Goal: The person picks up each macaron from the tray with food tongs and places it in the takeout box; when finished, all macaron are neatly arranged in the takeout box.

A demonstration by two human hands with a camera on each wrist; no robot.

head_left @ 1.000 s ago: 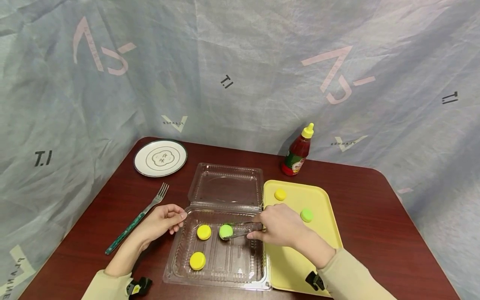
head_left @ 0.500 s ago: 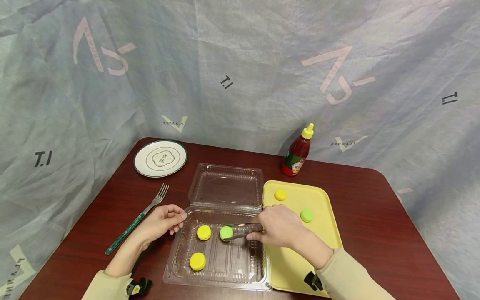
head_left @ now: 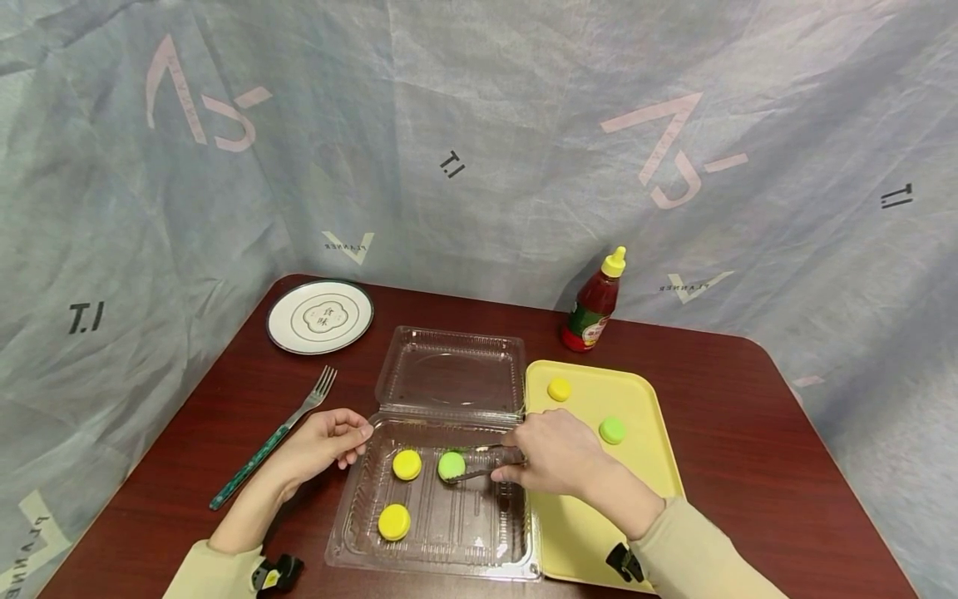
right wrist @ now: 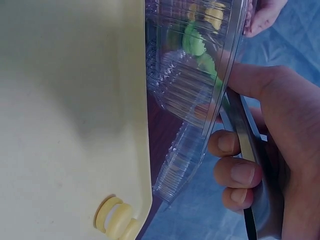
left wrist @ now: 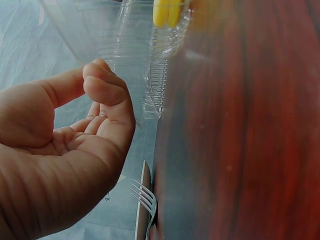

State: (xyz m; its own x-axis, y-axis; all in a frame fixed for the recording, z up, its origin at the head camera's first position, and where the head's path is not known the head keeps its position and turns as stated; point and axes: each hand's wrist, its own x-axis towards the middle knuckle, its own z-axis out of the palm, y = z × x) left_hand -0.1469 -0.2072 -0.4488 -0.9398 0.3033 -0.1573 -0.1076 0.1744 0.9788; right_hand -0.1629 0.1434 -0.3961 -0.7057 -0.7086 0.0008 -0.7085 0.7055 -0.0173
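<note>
With thumb and index finger my left hand [head_left: 333, 437] pinches the back left corner of a clear plastic clamshell box [head_left: 441, 574], its lid folded back. The right hand [head_left: 557, 449] grips dark metal tongs [right wrist: 245, 130], fingers wrapped round the arms. Their tips reach into the box, one on either side of a green macaron [head_left: 451, 467]; whether both touch it I cannot tell. To its left lie two yellow macarons, one farther back [head_left: 407, 465] and one nearer [head_left: 394, 522]. In the left wrist view, thumb and index tips meet at the box rim [left wrist: 62, 32].
A yellow tray [head_left: 591, 516] adjoins the box on the right, bearing a yellow macaron [head_left: 559, 389] and a green macaron [head_left: 612, 430]. A red sauce bottle [head_left: 594, 304] stands behind. At left are a white plate [head_left: 320, 316] and a green-handled fork [head_left: 273, 441].
The tong tips have eased slightly away from the green macaron in the box, which stays almost where it was. My left hand has not moved.
</note>
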